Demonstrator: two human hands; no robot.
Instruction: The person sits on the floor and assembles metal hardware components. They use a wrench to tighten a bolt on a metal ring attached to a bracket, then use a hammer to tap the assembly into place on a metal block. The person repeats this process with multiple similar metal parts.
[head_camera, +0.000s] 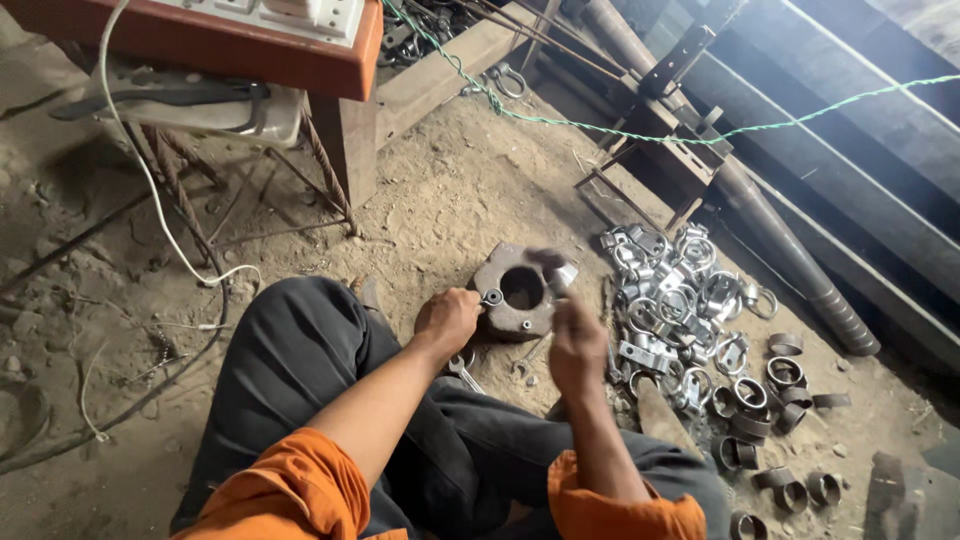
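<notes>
Head view looks straight down at a person sitting on a dirt floor (440, 210), and everything centres on a rusty metal block (515, 292) with a round hole through it, lying on the ground just ahead of the knees. Left hand (448, 318) sits at the block's left edge, fingers pressed together around a small ring-shaped metal piece (491, 297) resting on the block. Right hand (577, 340) is just right of the block, blurred; its fingers reach up over the block's right rim toward a small shiny part (562, 277), and I cannot tell whether they actually pinch it. Right of the block lies a heap of shiny metal clamps (670, 300), with darker metal rings (785, 375) scattered further right. Beyond the block, up and left, stands an orange-topped stand (330, 60), a white cable (150, 180) trailing down from it. A green cord (600, 125) stretches across above the clamps.
</notes>
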